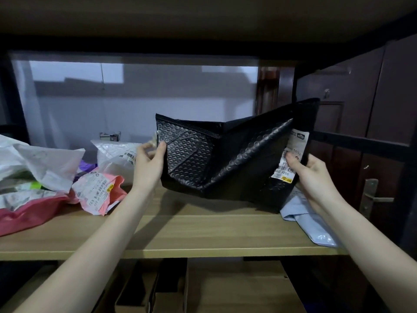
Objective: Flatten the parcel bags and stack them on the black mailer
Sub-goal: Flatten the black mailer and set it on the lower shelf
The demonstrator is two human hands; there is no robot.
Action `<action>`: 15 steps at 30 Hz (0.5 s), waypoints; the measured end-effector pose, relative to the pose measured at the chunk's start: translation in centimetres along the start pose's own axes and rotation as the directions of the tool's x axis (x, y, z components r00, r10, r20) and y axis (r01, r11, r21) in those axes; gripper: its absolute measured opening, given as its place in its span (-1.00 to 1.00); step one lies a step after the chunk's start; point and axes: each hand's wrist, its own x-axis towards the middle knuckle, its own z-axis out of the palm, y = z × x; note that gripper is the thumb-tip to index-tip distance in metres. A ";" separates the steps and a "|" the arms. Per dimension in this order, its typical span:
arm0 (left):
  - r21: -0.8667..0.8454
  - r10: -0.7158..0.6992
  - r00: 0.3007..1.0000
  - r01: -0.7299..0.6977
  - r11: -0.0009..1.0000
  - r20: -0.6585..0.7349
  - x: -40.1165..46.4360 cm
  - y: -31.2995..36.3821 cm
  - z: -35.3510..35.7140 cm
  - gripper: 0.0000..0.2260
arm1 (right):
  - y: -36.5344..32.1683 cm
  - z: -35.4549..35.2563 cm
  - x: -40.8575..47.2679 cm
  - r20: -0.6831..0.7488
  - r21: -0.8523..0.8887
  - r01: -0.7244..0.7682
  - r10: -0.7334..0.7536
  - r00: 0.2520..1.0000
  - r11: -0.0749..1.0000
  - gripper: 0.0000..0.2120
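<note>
Mailer orientation: the black mailer (225, 159) hangs buckled above the shelf (180, 231), long axis running side to side between my left hand (150, 163) and right hand (313, 175), each pinching one end.

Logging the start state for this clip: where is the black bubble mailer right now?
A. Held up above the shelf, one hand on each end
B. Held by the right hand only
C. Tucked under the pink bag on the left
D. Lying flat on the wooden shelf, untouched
A: the black bubble mailer hangs creased above the wooden shelf, the left hand pinching its left edge and the right hand gripping its labelled right end.
</note>
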 end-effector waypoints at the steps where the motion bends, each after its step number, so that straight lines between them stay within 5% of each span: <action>1: 0.083 0.062 0.997 -0.059 0.995 -0.039 0.0 0.1 0.0 -0.51 | 0.0 -0.1 0.0 -0.003 -0.002 0.004 -0.004 1.000 1.000 -0.88; 4: 0.461 0.424 0.902 -0.342 0.819 -0.085 -0.9 1.3 0.0 -0.33 | -0.2 -0.2 -0.1 -0.002 -0.026 0.024 -0.024 1.000 0.999 -0.86; 6: 0.472 0.587 0.796 -0.578 0.665 0.147 -1.9 2.7 0.4 -0.30 | -0.4 -0.1 -0.2 0.008 -0.063 0.050 -0.050 0.999 0.997 -0.87; 10: 0.333 0.344 0.534 -0.801 0.497 0.772 -4.0 4.8 2.2 0.10 | -1.1 0.3 -0.2 0.049 -0.172 0.123 -0.117 0.992 0.977 -0.91; 12: 0.366 0.248 0.479 -0.845 0.389 0.842 -4.1 4.9 2.9 0.18 | -1.3 0.1 -0.1 0.100 -0.230 0.174 -0.155 0.983 0.957 -0.79; 15: 0.396 0.249 0.498 -0.842 0.366 0.831 -3.4 5.2 3.1 0.24 | -2.0 -0.6 0.0 0.225 -0.272 0.232 -0.172 0.959 0.934 -0.59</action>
